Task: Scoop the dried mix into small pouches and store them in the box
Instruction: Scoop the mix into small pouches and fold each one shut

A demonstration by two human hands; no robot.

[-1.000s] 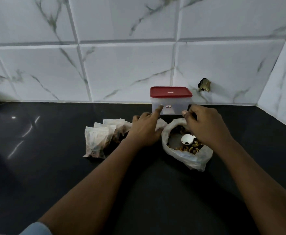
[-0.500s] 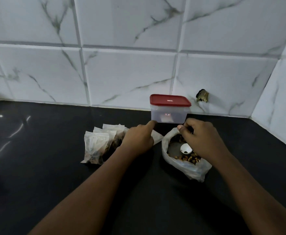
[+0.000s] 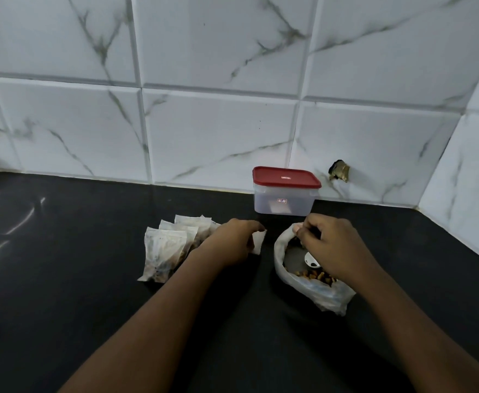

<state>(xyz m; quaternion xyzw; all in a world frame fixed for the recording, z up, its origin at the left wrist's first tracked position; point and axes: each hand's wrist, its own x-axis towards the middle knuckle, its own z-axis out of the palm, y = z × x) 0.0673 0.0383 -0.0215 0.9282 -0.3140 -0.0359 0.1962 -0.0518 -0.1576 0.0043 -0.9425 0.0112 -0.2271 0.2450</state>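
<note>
Compared with half a second ago, the left hand [image 3: 231,242] is drawn back from the box [image 3: 283,201]. The forefinger that was stretched toward the box's front wall is now curled in with the others, and a strip of bare black surface [image 3: 62,265] is seen between fingertips and box. This hand is clenched on a flat pouch [image 3: 258,241], of which only a white corner is shown past the fingers. The right hand [image 3: 337,248] is likewise found further from the box. The rim of the plastic bag [image 3: 326,293] is pinched between its thumb and curled fingers, and the bag's mouth is held open. More of the tiled wall [image 3: 218,123] is taken in above than before

The box is stood against the foot of the wall, behind and between the two hands, and is touched by neither. It is closed by its red lid [image 3: 285,177], and nothing can be made out through its cloudy sides. The dried mix [image 3: 315,276] is seen in the bottom of the bag, with a white scoop [image 3: 310,260] rested on it and partly hidden by the right hand. A fanned pile of filled pouches [image 3: 167,248] is laid just left of the left hand, its right edge covered by that hand and wrist. A small dark, brass-coloured fitting [image 3: 339,172] is set in the wall to the right of the box
</note>
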